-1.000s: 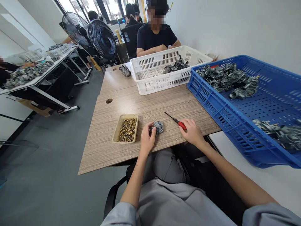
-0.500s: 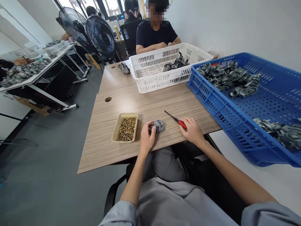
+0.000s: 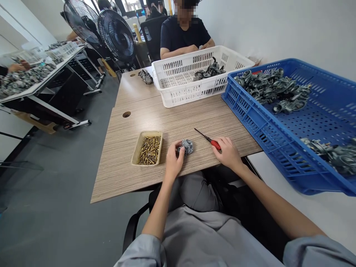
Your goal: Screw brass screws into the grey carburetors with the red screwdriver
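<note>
My left hand grips a small grey metal carburetor near the table's front edge, thumb on the near side and fingers curled round its left. My right hand lies on the table with its fingers closed over the red handle of a screwdriver. The screwdriver's dark shaft points away to the upper left, low over the tabletop. Left of the carburetor sits a cream plastic tub holding many small brass pieces.
A blue crate with several carburetors stands at right. Beyond the tabletop's middle is a white crate with more of them. Another carburetor lies at the far left. A person sits opposite; floor fans stand behind.
The camera view has shifted slightly. Both hands hold nearly the same positions, with the carburetor and screwdriver hardly moved.
</note>
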Tool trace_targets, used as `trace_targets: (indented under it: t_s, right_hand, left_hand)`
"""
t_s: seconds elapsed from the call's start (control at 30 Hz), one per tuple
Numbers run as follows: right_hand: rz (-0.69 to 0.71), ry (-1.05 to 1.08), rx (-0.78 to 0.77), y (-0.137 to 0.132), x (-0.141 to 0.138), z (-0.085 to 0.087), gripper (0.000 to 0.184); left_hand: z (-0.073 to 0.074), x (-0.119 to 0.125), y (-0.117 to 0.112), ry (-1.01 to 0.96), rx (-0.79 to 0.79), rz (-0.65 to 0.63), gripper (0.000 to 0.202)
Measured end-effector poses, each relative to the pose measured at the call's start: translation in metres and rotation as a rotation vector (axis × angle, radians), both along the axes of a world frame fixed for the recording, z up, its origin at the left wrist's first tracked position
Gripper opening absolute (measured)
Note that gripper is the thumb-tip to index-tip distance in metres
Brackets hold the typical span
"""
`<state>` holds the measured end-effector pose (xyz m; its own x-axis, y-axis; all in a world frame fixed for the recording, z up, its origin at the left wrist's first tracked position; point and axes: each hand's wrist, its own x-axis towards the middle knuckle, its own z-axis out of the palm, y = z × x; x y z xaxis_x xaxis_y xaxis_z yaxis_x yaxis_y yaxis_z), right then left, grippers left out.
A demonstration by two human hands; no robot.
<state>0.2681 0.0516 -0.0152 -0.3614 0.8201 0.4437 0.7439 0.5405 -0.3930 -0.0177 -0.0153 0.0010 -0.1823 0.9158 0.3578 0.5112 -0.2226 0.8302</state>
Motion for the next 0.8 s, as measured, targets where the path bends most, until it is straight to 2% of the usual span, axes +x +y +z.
trace_targets:
  t_s: [0.8]
  right_hand:
    - [-0.022,-0.007,-0.019,-0.0022,-0.0011,0.0037,0.029]
  left_hand:
    - [0.0005,-0.0001,-0.0001,-0.012,-0.003,-0.012,0.037]
